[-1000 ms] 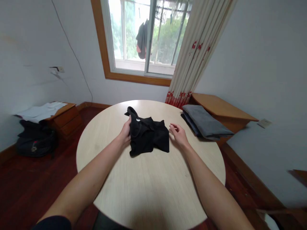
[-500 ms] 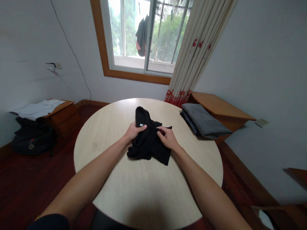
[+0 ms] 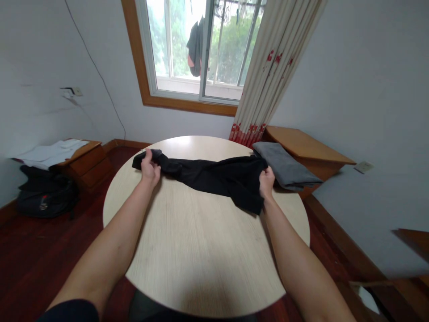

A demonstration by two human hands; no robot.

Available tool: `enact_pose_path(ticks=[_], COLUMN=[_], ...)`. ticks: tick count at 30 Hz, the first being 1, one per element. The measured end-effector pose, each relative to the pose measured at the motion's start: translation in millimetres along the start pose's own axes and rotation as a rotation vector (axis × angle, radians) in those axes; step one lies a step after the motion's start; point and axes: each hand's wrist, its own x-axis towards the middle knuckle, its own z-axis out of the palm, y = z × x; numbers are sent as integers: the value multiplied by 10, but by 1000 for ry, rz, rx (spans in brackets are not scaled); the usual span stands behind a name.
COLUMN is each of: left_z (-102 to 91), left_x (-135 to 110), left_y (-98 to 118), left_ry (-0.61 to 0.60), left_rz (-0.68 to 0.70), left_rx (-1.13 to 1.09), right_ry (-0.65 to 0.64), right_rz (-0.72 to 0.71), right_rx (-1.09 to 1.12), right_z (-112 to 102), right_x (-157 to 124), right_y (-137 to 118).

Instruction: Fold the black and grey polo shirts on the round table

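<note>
A black garment [image 3: 208, 176] is stretched sideways across the far half of the round table [image 3: 187, 250]. I cannot tell exactly what kind of garment it is. My left hand [image 3: 150, 170] grips its bunched left end, thumb up. At the right, my right hand [image 3: 267, 181] is closed on the wider end, where one corner hangs toward me. Beside the right hand lies a folded grey cloth pile [image 3: 284, 165], and the garment's right end reaches up against it.
A wooden cabinet [image 3: 308, 145] stands behind the table at the right, next to a patterned curtain [image 3: 258, 85]. On the left are a small drawer unit [image 3: 85, 163] with papers [image 3: 50, 152] and a black bag [image 3: 43, 192] on the floor.
My hands have moved apart, the left one to the left and the right one to the right. The bunched black garment is now drawn out into a long strip between them.
</note>
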Motion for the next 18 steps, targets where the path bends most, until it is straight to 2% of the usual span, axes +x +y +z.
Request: enact_pose_path(ticks=[1, 3, 6, 8, 10, 12, 14, 15, 16, 17, 18], left_z=[10, 40, 82, 95, 89, 70, 53, 50, 54, 65, 84], left_x=[-39, -151, -323, -390, -403, -376, -335, -320, -313, -319, -340], left_y=[-62, -176, -315, -388, -442, -472, -476, -471, -463, -454, -445], left_ry=[1, -54, -188, -267, -313, -321, -344, -367, -398, -432, -468], left_rz=[1, 21, 49, 69, 96, 132, 184, 210, 226, 232, 229], left_rx=[70, 333, 819, 1087, 1274, 1384, 1441, 1451, 1447, 1424, 1381], right_ry=[-10, -152, -481, -780, -1148, -1514, -1784, -1838, -1813, -1712, -1553], right_rz=[8, -4, -31, -19, 44, 154, 268, 314, 350, 375, 386], right_rx=[10, 9, 36, 102, 196, 291, 345, 360, 371, 381, 386], right_z=[73, 232, 429, 494, 493, 440, 370, 341, 322, 314, 318], right_x=[-69, -239, -542, -741, -900, -984, -977, -944, -898, -844, -787], right_y=[-45, -179, -454, -661, -859, -1012, -1084, -1079, -1043, -978, -885])
